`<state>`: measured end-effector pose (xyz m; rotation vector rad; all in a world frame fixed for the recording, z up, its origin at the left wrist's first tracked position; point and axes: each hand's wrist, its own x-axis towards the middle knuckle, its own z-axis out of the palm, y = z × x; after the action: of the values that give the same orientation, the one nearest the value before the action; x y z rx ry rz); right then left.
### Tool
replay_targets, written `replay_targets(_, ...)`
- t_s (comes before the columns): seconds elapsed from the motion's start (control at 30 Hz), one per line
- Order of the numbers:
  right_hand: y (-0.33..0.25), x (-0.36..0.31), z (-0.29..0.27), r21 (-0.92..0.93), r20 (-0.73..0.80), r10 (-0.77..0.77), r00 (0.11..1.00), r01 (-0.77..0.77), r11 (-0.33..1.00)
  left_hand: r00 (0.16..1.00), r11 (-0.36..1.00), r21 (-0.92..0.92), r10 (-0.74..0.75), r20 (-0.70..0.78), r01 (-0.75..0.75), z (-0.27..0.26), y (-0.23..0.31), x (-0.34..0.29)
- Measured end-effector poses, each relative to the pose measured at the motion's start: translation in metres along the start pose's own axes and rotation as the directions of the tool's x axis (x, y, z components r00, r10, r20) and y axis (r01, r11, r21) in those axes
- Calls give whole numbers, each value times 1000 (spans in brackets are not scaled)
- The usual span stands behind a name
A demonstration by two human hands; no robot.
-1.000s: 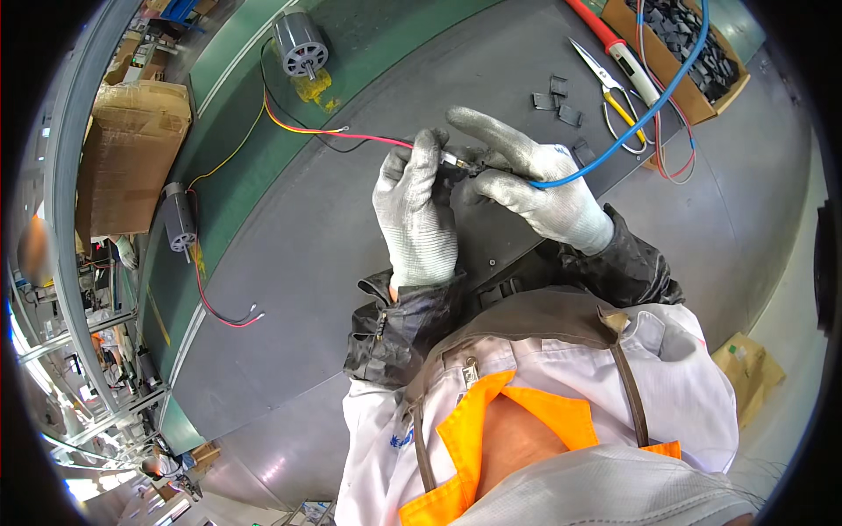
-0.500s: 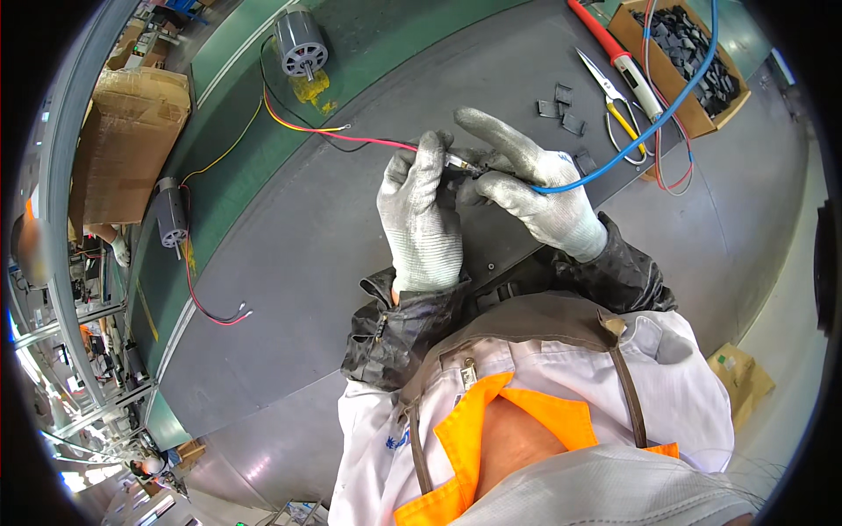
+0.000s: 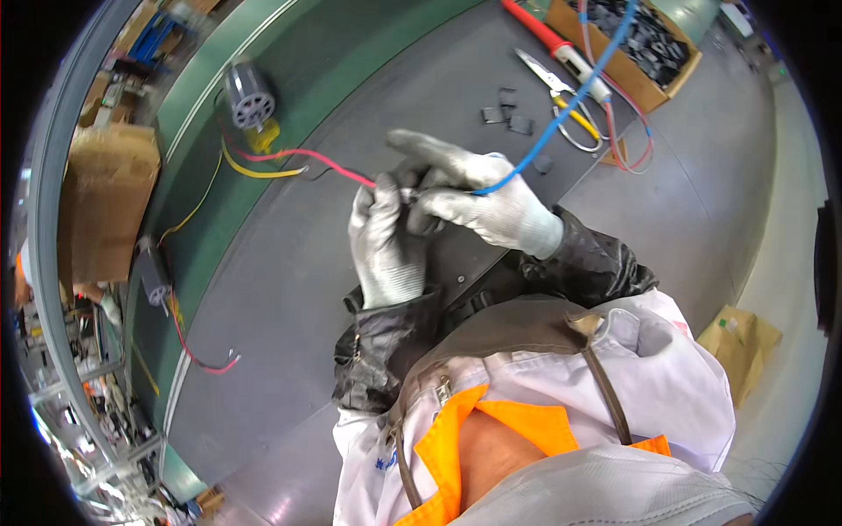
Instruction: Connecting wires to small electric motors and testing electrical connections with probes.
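Observation:
Both my hands wear grey-white gloves and meet over the dark table [image 3: 289, 289]. Pinched in my left hand [image 3: 383, 241] is a red wire [image 3: 329, 160], which runs from the far motor [image 3: 250, 95]. My right hand [image 3: 491, 195] grips the end of a blue cable [image 3: 548, 131], its index finger stretched out. Between the fingertips, the red wire and the cable's end come close together; the fingers hide whether they are joined. A yellow wire [image 3: 263, 173] with a metal terminal lies loose beyond my left hand.
A second motor [image 3: 154, 276] with wires stands on the green strip at left. Several small black pieces [image 3: 507, 114], scissors [image 3: 561, 96] and a red-and-white tool [image 3: 570, 57] lie beyond my right hand. A carton [image 3: 675, 83] of black pieces is at far right.
The whole view has shifted, so the table and motors appear further left. My hands stay together, with fingertips closer around the joint. The red wire now arcs higher.

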<state>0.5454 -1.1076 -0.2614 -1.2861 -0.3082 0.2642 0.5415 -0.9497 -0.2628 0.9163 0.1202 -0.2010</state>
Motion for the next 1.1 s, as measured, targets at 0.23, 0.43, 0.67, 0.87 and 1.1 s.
replay_targets(0.23,-31,-7,-96,-656,-15,-140,990,96,748,1000,998,-66,12,13,-11,-36,-15,19)
replay_targets(0.43,3,6,-232,-806,-499,-344,795,-572,-152,1000,992,-130,5,-8,-6,-41,-15,20)
replay_targets(0.67,-14,71,-194,-477,-309,-82,948,-80,875,999,986,-164,-13,-35,7,-37,-20,14)
replay_targets(0.87,-33,158,-79,-586,111,133,985,-43,809,1000,979,-205,-6,-31,-1,-47,-23,15)
replay_targets(1.1,-9,210,-58,-895,137,160,978,53,443,999,967,-254,-24,-32,15,-47,-23,15)
